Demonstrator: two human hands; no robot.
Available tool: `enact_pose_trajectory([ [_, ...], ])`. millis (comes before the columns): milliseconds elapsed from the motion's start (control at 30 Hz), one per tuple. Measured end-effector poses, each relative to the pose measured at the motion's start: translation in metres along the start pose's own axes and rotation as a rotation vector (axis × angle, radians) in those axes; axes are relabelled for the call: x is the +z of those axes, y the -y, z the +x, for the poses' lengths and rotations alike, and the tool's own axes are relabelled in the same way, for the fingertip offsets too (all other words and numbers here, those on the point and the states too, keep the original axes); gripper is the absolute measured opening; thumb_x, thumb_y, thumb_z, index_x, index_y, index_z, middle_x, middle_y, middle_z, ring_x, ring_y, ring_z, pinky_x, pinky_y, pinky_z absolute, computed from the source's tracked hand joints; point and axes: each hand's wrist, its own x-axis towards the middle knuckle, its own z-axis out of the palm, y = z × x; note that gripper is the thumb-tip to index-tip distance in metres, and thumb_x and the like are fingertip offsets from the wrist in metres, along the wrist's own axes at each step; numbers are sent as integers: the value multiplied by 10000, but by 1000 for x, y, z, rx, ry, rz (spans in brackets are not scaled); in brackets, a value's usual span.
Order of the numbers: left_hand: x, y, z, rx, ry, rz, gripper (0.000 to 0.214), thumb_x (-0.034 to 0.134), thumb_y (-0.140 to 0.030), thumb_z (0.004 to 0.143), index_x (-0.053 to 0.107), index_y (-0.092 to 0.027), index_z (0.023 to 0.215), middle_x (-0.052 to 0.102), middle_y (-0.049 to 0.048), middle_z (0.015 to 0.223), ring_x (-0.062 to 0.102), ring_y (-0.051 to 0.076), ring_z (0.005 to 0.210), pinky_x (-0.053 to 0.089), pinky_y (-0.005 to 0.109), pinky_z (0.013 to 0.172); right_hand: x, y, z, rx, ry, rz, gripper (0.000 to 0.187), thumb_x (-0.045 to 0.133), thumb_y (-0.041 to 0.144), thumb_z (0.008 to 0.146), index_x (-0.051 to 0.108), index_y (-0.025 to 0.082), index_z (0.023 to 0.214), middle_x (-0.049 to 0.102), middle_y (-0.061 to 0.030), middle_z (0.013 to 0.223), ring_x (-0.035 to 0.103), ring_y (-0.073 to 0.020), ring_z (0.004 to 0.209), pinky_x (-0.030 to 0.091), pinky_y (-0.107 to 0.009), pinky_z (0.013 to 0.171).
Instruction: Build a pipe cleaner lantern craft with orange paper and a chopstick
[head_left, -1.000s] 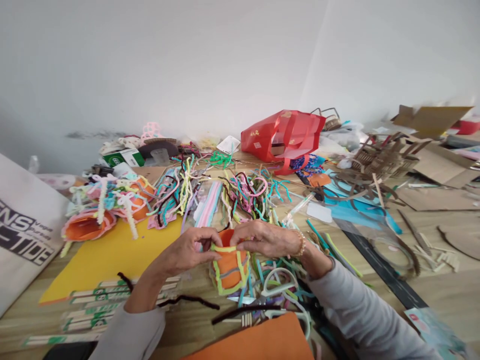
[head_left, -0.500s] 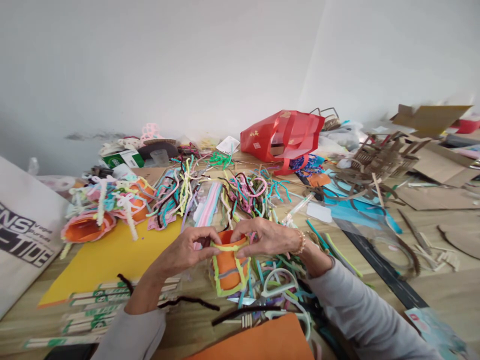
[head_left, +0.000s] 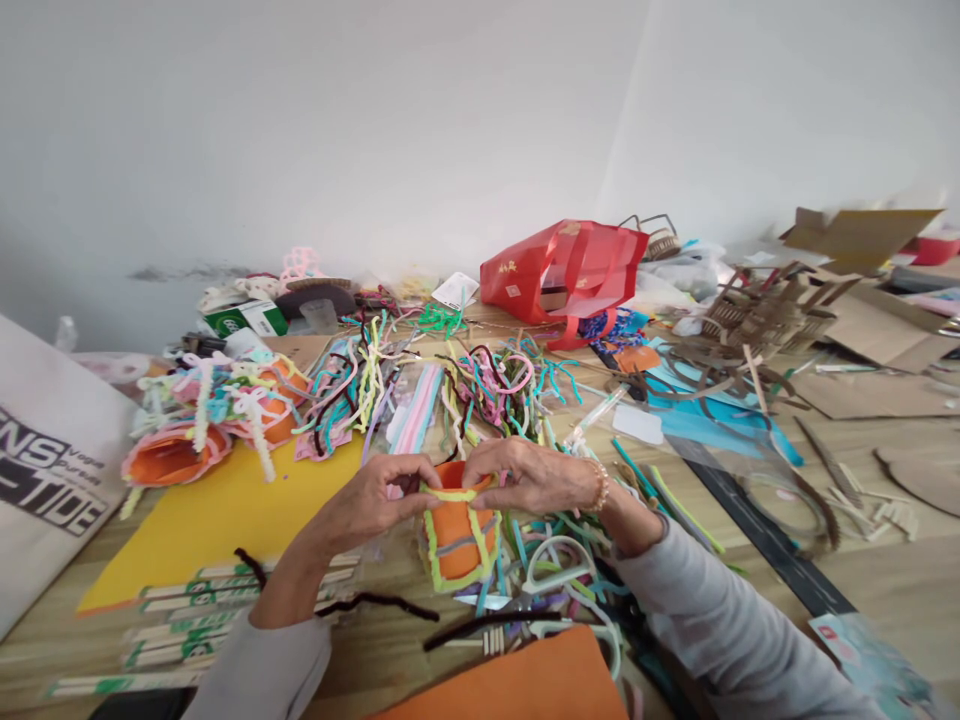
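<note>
Between my hands, an orange foam cup-like holder (head_left: 454, 541) stands upright, edged with yellow-green pipe cleaner and crossed by a grey strip. My left hand (head_left: 386, 490) pinches the left part of its upper rim, thumb in front and fingers behind. On the right part of the rim, my right hand (head_left: 525, 475) pinches in the same way, fingertips partly inside the opening. A beaded bracelet (head_left: 601, 484) circles my right wrist. Dark brown pipe cleaners (head_left: 382, 600) lie below the holder, and an orange foam sheet (head_left: 517, 680) is nearest me.
Bundles of coloured pipe cleaners (head_left: 495, 375) lie beyond my hands. Decorated orange holders (head_left: 180, 455) rest at left by a yellow sheet (head_left: 247, 510). Wrapped chopsticks (head_left: 187, 625) lie front left. A red bag (head_left: 559, 275) and brown woven pieces (head_left: 769, 310) stand farther back.
Both hands keep their pinch on the holder's rim. My right fingers have shifted very slightly left along the edge; the rest looks the same.
</note>
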Motion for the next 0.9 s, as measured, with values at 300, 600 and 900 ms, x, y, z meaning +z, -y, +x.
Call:
enact_pose_trajectory([
  [300, 0, 3, 1, 59, 26, -4, 284, 625, -424, 817, 660, -142, 813, 599, 5, 710, 480, 113, 609, 376, 221, 577, -1, -2, 2, -64, 75, -2, 184, 525, 256, 936, 657, 127, 933, 652, -66, 896, 565, -161, 856, 454, -292, 817],
  [600, -11, 7, -4, 125, -15, -260, 335, 703, -472, 746, 639, -143, 736, 589, 20, 699, 521, 127, 603, 421, 245, 570, -6, 4, -1, 7, -78, 265, 350, 622, 422, 863, 648, 149, 1080, 628, -68, 1036, 590, -167, 905, 477, -284, 806],
  [900, -21, 22, -8, 232, -97, -422, 294, 774, -420, 686, 642, -161, 643, 580, 18, 642, 536, 154, 661, 428, 278, 638, -18, 7, -8, 22, -228, 353, 352, 531, 447, 915, 644, 160, 1084, 610, -75, 1112, 569, -195, 1036, 472, -322, 867],
])
